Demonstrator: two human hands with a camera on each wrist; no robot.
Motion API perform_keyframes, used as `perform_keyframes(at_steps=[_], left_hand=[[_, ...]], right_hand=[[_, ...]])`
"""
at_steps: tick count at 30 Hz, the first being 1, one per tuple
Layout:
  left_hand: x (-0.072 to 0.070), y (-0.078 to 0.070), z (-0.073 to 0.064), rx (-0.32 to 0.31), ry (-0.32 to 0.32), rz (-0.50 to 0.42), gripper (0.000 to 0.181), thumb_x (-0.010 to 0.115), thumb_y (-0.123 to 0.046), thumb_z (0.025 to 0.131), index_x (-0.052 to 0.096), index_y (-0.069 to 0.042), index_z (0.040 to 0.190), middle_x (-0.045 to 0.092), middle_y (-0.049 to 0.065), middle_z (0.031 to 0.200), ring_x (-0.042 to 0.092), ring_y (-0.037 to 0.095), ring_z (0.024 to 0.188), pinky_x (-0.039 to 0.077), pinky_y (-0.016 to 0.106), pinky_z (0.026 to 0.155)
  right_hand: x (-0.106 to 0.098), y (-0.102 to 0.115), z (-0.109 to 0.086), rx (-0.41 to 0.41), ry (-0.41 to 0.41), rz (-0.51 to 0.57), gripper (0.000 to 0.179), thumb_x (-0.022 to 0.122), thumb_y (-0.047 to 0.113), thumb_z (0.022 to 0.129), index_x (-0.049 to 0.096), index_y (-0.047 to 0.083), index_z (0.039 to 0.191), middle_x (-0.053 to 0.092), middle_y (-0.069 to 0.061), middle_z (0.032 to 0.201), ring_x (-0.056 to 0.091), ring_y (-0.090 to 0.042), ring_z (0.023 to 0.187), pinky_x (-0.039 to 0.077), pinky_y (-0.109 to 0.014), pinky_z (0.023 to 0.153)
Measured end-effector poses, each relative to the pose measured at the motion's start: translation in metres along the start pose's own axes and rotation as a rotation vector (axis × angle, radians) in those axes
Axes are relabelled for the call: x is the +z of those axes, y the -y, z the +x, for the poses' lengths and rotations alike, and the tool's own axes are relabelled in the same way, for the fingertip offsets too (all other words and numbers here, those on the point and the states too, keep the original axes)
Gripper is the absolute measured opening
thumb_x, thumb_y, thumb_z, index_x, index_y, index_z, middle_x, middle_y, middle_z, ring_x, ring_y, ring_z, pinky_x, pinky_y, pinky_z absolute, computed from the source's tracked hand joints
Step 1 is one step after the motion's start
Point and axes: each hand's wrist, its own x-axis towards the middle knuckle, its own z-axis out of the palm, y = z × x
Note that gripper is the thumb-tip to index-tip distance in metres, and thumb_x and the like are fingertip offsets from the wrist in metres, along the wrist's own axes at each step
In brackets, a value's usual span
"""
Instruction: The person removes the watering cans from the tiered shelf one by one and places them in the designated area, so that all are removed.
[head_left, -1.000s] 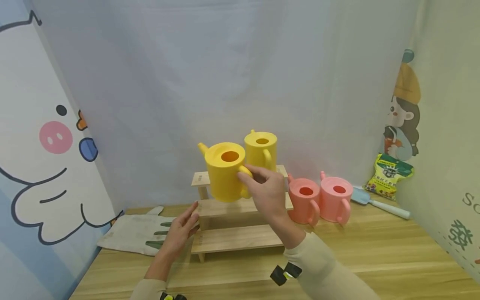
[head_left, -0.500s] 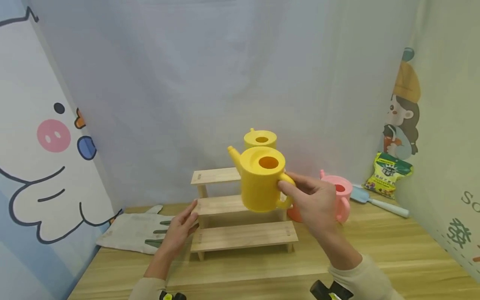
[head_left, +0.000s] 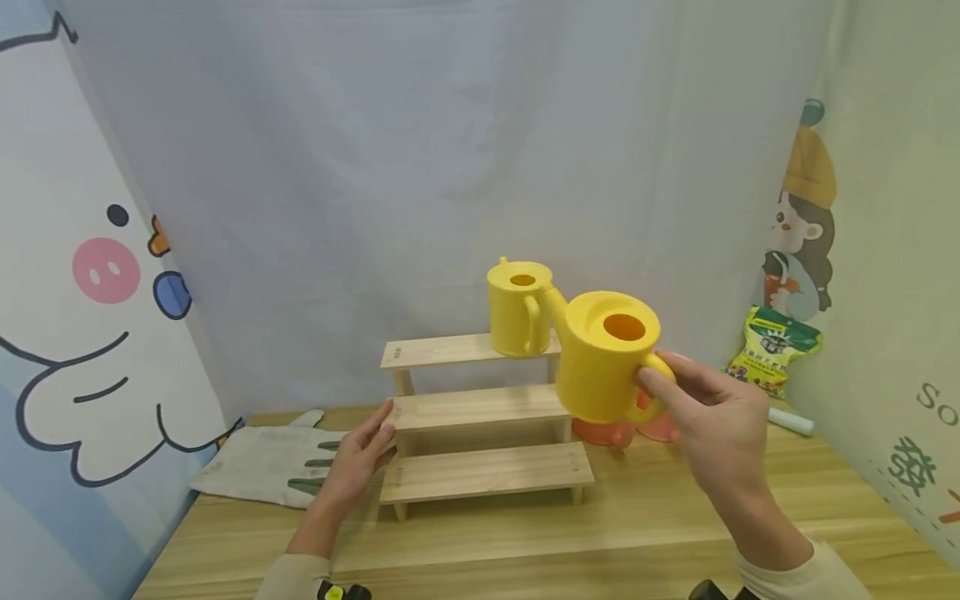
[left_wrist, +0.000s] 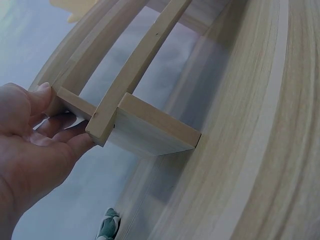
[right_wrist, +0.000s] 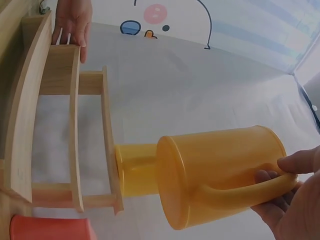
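Note:
My right hand [head_left: 723,429] pinches the handle of a yellow watering can [head_left: 607,367] and holds it raised, right of a three-tier wooden shelf [head_left: 487,471]. The can's spout points left, overlapping a second yellow watering can [head_left: 513,317] that stands on the top tier's right end. In the right wrist view the held can [right_wrist: 225,170] lies across the picture, with fingers and thumb round its handle. My left hand [head_left: 356,458] grips the left end of the middle tier; in the left wrist view its thumb and fingers [left_wrist: 80,142] close about the shelf's end.
Two pink watering cans stand right of the shelf, mostly hidden behind the raised can; one pink can [right_wrist: 50,229] shows in the right wrist view. A glove [head_left: 255,462] lies at left. A green-yellow snack bag [head_left: 772,346] and a trowel's pale handle [head_left: 791,421] are at right.
My right hand has carried the yellow watering can rightward, from in front of the shelf's upper tiers to in front of the pink cans. My left hand has stayed at the shelf's end.

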Motion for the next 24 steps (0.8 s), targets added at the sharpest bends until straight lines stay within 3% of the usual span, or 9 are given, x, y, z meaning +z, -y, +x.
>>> perform_keyframes(at_steps=[5,10,15,21,24], left_hand=[[0.0,0.001,0.0,-0.005,0.0,-0.004,0.058,0.046,-0.024,0.109,0.023,-0.008,0.16,0.013,0.013,0.165,0.019,0.033,0.149,0.035,0.048,0.113],[0.0,0.002,0.0,-0.001,0.002,-0.001,0.058,0.046,-0.025,0.109,0.024,-0.009,0.16,0.013,0.012,0.165,0.018,0.034,0.149,0.035,0.049,0.114],[0.0,0.002,-0.001,-0.006,0.0,0.016,0.059,0.046,-0.026,0.109,0.023,-0.009,0.16,0.012,0.012,0.166,0.017,0.035,0.149,0.035,0.048,0.113],[0.0,0.002,0.0,-0.01,0.0,0.033,0.059,0.047,-0.028,0.109,0.023,-0.012,0.16,0.012,0.01,0.166,0.018,0.034,0.149,0.037,0.045,0.112],[0.0,0.0,-0.001,-0.005,0.0,0.035,0.059,0.046,-0.027,0.109,0.023,-0.011,0.16,0.012,0.011,0.166,0.018,0.035,0.148,0.037,0.046,0.112]], right_hand=[[-0.009,-0.008,-0.008,0.059,-0.048,-0.056,0.028,0.084,0.005,0.081,0.078,-0.001,0.107,0.076,0.005,0.089,0.068,-0.008,0.067,0.049,-0.014,0.046],[-0.019,-0.022,-0.015,0.073,-0.069,-0.128,0.026,0.084,0.006,0.081,0.078,-0.002,0.105,0.075,0.012,0.087,0.07,-0.005,0.072,0.054,-0.014,0.055],[-0.03,-0.039,-0.019,0.083,-0.045,-0.115,0.026,0.082,0.002,0.082,0.076,-0.003,0.107,0.076,0.006,0.097,0.072,-0.005,0.086,0.058,-0.015,0.067],[-0.038,-0.05,-0.026,0.088,-0.018,-0.167,0.025,0.082,0.002,0.083,0.075,-0.005,0.106,0.075,0.009,0.093,0.071,-0.004,0.079,0.059,-0.018,0.065],[-0.039,-0.055,-0.031,0.144,-0.003,-0.205,0.027,0.083,0.006,0.083,0.074,-0.006,0.105,0.074,0.014,0.088,0.07,-0.002,0.076,0.059,-0.018,0.063]])
